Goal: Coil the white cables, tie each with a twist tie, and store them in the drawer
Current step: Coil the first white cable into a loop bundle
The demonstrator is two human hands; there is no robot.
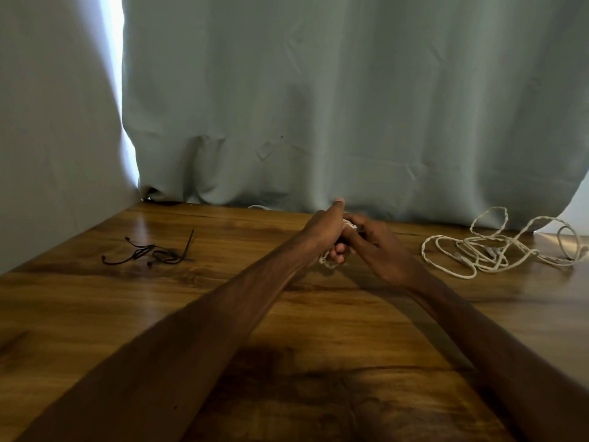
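My left hand (328, 232) and my right hand (371, 240) meet above the middle of the wooden table, both closed around a small coiled white cable (330, 262). Only short bits of that cable show, below the left fingers and between the two hands. A loose tangle of white cables (497, 247) lies on the table to the right, apart from my hands. Several black twist ties (153, 252) lie in a small heap on the left side of the table. No drawer is in view.
The wooden table (223, 314) ends at a pale grey-green curtain (318, 106) hanging along its back edge. A plain wall (47, 122) closes off the left side, with a bright gap of light beside the curtain.
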